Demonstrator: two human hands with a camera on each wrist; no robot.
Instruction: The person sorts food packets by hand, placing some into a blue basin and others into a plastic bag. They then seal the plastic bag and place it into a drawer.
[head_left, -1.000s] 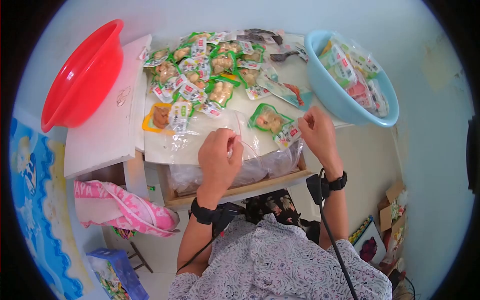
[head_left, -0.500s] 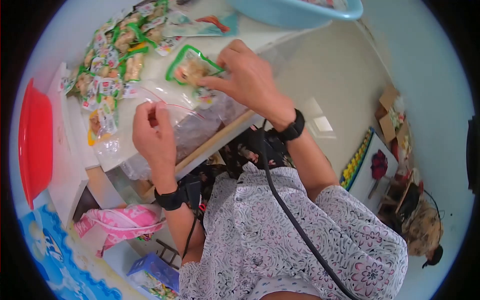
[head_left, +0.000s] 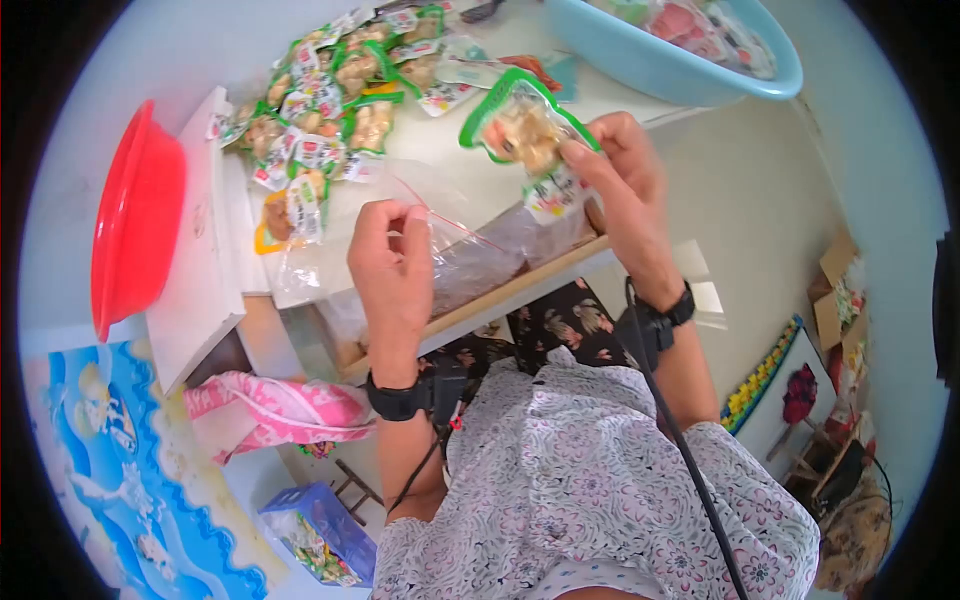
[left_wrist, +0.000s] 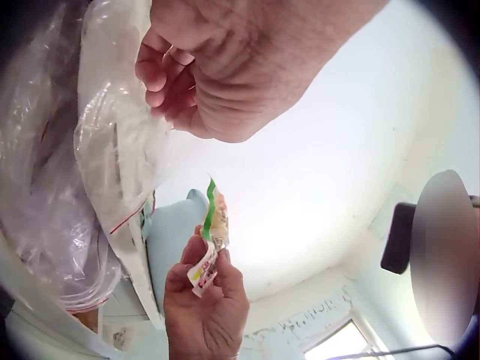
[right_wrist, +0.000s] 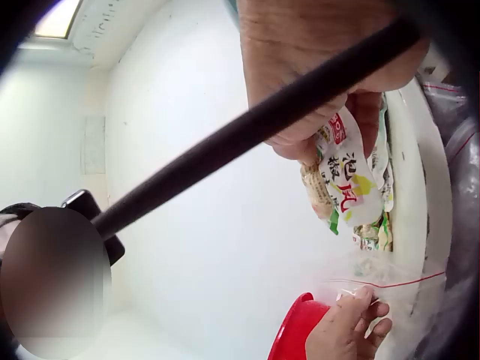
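Observation:
My left hand (head_left: 393,270) pinches the edge of a clear zip bag (head_left: 455,225) with a red seal line; the fingers are curled. Much of the bag lies over the table's front edge. To the right, my right hand (head_left: 632,190) holds a green-edged snack packet (head_left: 515,120) by its white printed end, thumb in front. Pale pieces of food show through the packet's window. In the right wrist view the packet (right_wrist: 346,176) hangs below my fingers, its printed label in sight. The left wrist view catches the same packet (left_wrist: 216,217) nearly edge-on.
Many similar packets (head_left: 325,110) are heaped at the table's back left. A light blue basin (head_left: 660,70) with more packs stands at the back right, a red basin (head_left: 140,230) at the left. Below the tabletop is an open drawer (head_left: 560,255) with clear plastic bags inside.
My right hand has come down on the packet lying on the table, taken hold of its printed end and raised it. The left hand stays at the bag's edge. The head view has swung about.

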